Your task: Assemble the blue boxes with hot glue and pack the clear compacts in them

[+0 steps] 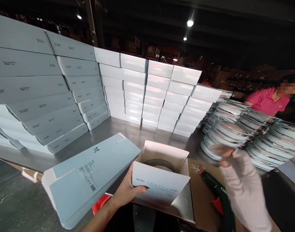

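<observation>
My bare left hand [128, 188] grips the near left side of an upright open white carton [160, 185], thumb on its front panel. Inside the carton the curved rim of a round glass lid [159, 163] shows; the rest of it is hidden. My right hand [244, 183], in a white glove with bare fingertips, is raised to the right of the carton. Its fingers are bent and apart, somewhat blurred, with nothing visible between them. Below it a dark green glue gun [215, 187] with a red trigger lies on a cardboard sheet [200, 203].
Flattened pale blue cartons [108, 158] lie stacked on the left of the metal table [113, 127]. Closed white boxes [159, 83] form a wall behind. Stacks of glass lids [227, 135] stand at right, with a person in a pink shirt [268, 100] beyond.
</observation>
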`<state>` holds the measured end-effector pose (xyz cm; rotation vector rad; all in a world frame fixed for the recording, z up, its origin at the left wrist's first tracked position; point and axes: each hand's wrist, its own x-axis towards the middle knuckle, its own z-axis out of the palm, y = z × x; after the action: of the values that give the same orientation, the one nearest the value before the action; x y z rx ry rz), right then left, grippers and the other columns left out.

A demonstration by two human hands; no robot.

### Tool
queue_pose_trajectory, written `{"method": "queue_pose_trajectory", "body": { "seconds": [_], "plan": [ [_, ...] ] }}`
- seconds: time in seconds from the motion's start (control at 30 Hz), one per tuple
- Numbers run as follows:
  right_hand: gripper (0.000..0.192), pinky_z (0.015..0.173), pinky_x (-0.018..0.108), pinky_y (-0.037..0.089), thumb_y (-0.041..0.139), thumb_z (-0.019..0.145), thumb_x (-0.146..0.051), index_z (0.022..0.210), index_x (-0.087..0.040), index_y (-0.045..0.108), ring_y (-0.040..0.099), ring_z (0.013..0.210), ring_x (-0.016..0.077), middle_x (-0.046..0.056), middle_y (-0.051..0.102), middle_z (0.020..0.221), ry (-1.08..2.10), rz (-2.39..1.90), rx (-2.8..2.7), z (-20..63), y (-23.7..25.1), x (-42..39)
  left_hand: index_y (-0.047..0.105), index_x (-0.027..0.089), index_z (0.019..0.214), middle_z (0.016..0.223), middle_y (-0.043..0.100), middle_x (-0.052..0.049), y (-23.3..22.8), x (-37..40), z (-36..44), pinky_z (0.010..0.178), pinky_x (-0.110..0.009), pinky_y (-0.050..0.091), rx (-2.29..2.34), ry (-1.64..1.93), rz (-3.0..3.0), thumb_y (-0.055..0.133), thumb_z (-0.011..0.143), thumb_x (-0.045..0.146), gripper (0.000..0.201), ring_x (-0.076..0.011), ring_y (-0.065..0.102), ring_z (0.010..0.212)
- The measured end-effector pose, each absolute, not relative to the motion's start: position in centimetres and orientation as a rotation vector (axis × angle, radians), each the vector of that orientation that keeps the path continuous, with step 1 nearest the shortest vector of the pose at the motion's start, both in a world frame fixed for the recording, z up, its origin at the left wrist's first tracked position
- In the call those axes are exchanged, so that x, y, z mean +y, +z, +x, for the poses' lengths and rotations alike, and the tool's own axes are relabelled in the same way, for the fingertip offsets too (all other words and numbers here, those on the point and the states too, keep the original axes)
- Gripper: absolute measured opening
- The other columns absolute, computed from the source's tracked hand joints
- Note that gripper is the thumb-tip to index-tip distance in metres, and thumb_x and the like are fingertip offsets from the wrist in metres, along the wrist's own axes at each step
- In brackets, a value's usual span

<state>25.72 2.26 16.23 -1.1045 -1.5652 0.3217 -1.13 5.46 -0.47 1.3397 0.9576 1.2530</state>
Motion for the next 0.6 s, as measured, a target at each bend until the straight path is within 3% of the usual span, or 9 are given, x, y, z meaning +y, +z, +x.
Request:
{"method": "queue_pose_trajectory", "body": {
  "seconds": [0.07, 0.1, 0.17, 0.23, 0.3, 0.37, 0.43, 0.5, 0.6],
  "plan": [
    [0.019, 0.110, 0.055, 0.049, 0.063, 0.094, -0.054, 0.109, -0.044, 0.058, 0.062, 0.129, 0.0313, 0.002, 0.067, 0.132, 0.477, -1.103, -1.519, 25.9, 12.1, 1.5, 0.048, 0.020, 0.144, 0.144, 0.056, -0.020, -0.6, 4.9, -1.2, 0.112, -0.058, 0.043, 0.968, 1.340, 1.352, 0.083, 0.063, 0.075, 0.104, -0.0454, 0.053, 0.134],
    [0.030, 0.117, 0.058, 0.042, 0.060, 0.095, -0.058, 0.122, -0.046, 0.056, 0.052, 0.141, 0.0320, 0.001, 0.058, 0.148, 0.530, -1.099, -1.569, 25.5, 10.2, 1.2, 0.045, 0.020, 0.146, 0.153, 0.047, -0.021, -0.4, 4.6, -1.2, 0.117, -0.059, 0.037, 0.963, 1.386, 1.364, 0.081, 0.063, 0.078, 0.107, -0.0462, 0.043, 0.143],
    [0.058, 0.127, 0.060, 0.025, 0.052, 0.095, -0.068, 0.147, -0.045, 0.044, 0.025, 0.158, 0.0341, 0.000, 0.030, 0.170, 0.587, -1.097, -1.696, 24.3, 7.0, 0.7, 0.051, 0.020, 0.141, 0.161, 0.036, -0.020, 0.2, 4.2, -1.2, 0.122, -0.058, 0.030, 0.919, 1.456, 1.438, 0.078, 0.065, 0.081, 0.101, -0.0468, 0.031, 0.151],
    [0.070, 0.127, 0.057, 0.025, 0.047, 0.094, -0.074, 0.153, -0.038, 0.043, 0.013, 0.160, 0.0366, -0.001, 0.014, 0.175, 0.644, -1.071, -1.716, 22.5, 4.9, 0.5, 0.066, 0.020, 0.124, 0.162, 0.034, -0.018, 0.9, 3.9, -1.1, 0.120, -0.056, 0.033, 0.855, 1.502, 1.570, 0.071, 0.074, 0.081, 0.079, -0.0469, 0.031, 0.151],
    [0.065, 0.122, 0.053, 0.039, 0.045, 0.096, -0.071, 0.150, -0.034, 0.049, 0.026, 0.157, 0.0375, 0.003, 0.023, 0.173, 0.703, -1.043, -1.572, 20.6, 3.9, 0.6, 0.072, 0.020, 0.107, 0.159, 0.039, -0.017, 1.4, 3.7, -0.7, 0.117, -0.056, 0.039, 0.848, 1.536, 1.653, 0.057, 0.087, 0.078, 0.063, -0.0456, 0.040, 0.146],
    [0.055, 0.117, 0.051, 0.044, 0.046, 0.102, -0.059, 0.151, -0.034, 0.047, 0.042, 0.149, 0.0348, 0.005, 0.038, 0.167, 0.689, -1.076, -1.371, 18.8, 3.5, 0.9, 0.069, 0.022, 0.105, 0.154, 0.046, -0.015, 1.6, 3.5, -0.1, 0.114, -0.055, 0.041, 0.908, 1.585, 1.620, 0.044, 0.098, 0.071, 0.055, -0.0414, 0.046, 0.142],
    [0.053, 0.121, 0.051, 0.038, 0.047, 0.105, -0.048, 0.156, -0.039, 0.037, 0.042, 0.150, 0.0302, 0.003, 0.040, 0.166, 0.642, -1.120, -1.212, 17.4, 3.4, 1.3, 0.058, 0.028, 0.118, 0.154, 0.044, -0.012, 1.5, 3.3, 0.4, 0.112, -0.053, 0.042, 0.976, 1.672, 1.514, 0.041, 0.104, 0.059, 0.038, -0.0361, 0.047, 0.141],
    [0.058, 0.126, 0.052, 0.028, 0.046, 0.106, -0.043, 0.159, -0.045, 0.023, 0.031, 0.156, 0.0252, -0.001, 0.033, 0.170, 0.653, -1.130, -1.141, 17.1, 3.5, 1.4, 0.051, 0.032, 0.126, 0.160, 0.037, -0.010, 1.7, 3.3, 0.4, 0.114, -0.055, 0.039, 1.056, 1.659, 1.460, 0.043, 0.106, 0.051, 0.028, -0.0351, 0.040, 0.147],
    [0.067, 0.120, 0.051, 0.038, 0.044, 0.103, -0.049, 0.161, -0.042, 0.011, 0.040, 0.152, 0.0258, 0.005, 0.033, 0.170, 0.677, -1.105, -1.260, 20.3, 4.0, 1.0, 0.061, 0.034, 0.123, 0.159, 0.043, -0.008, 2.6, 3.6, -1.1, 0.121, -0.063, 0.026, 1.157, 1.346, 1.558, 0.042, 0.105, 0.051, 0.032, -0.0390, 0.029, 0.154]
  ]
}}
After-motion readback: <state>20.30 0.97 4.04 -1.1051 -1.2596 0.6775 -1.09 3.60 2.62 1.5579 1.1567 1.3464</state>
